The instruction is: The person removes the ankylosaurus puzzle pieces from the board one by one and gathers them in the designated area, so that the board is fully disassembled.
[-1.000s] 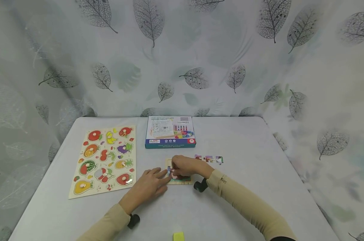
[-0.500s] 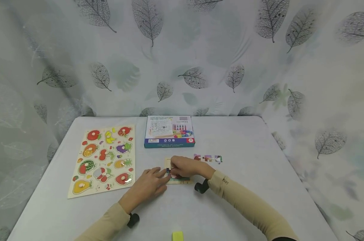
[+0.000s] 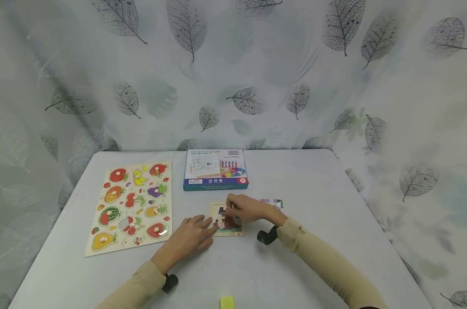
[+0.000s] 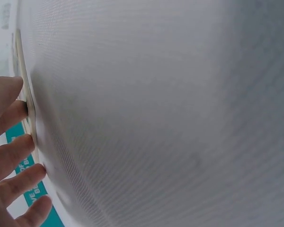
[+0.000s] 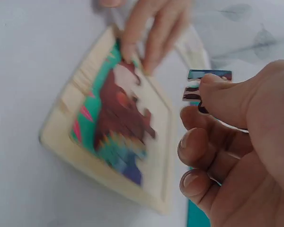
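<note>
A small jigsaw puzzle in a wooden frame lies on the table between both hands. Its lower part shows a dark red figure on green, while a strip of bare wood shows along one side. Over the frame's right side, my right hand pinches a puzzle piece between thumb and forefinger, held off the board in the right wrist view. My left hand rests at the frame's left edge, fingers spread and fingertips touching it. Several loose puzzle pieces lie behind the right wrist, partly hidden by it.
A fruit peg board lies on the left of the table. Behind the puzzle is a flat boxed set with a teal side. A yellow block sits at the near edge. A leaf-print curtain hangs around the table.
My right hand has moved from the puzzle's left side to the right, bringing the piece along and uncovering more of the picture. My left hand stays at the frame's edge.
</note>
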Motion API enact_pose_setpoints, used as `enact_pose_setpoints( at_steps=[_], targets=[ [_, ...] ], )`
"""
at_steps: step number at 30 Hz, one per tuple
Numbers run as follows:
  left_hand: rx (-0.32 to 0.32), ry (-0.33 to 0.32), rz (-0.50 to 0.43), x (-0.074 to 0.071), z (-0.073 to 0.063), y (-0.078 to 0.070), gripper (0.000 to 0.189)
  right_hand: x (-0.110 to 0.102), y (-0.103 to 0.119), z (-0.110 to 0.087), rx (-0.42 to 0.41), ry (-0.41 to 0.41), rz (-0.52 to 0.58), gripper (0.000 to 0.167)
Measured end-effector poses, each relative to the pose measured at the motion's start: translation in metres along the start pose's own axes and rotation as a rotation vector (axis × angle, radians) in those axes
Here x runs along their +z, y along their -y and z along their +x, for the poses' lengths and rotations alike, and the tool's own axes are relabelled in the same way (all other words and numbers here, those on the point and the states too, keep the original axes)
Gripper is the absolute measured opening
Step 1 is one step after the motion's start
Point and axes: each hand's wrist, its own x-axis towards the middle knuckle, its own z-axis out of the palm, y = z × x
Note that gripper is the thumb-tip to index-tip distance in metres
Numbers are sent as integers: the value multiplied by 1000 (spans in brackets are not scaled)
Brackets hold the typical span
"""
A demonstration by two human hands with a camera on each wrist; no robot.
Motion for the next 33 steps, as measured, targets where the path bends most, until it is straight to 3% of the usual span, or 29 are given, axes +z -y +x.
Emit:
enact_pose_setpoints(
  at_steps=[4, 8, 12, 21, 28, 33],
  targets=[
    [-2, -6, 0, 0, -1, 0, 37, -16, -12, -18, -21, -58, 13, 13],
    [-7, 10, -10, 0, -2, 0, 37, -24, -28, -34, 30, -96, 10, 12],
    [-9, 26, -23, 0, -4, -1, 37, -23, -40, -43, 78, -84, -9, 13],
    [-5, 16, -24, -2, -2, -1, 36, -9, -57, -46, 129, -139, -53, 12],
    [-1, 12, -38, -2, 0, -1, 34, -1, -59, -46, 295, -180, -37, 21],
    [17, -6, -20, -1, 2, 0, 34, -3, -58, -48, 278, -207, -30, 21]
  ],
)
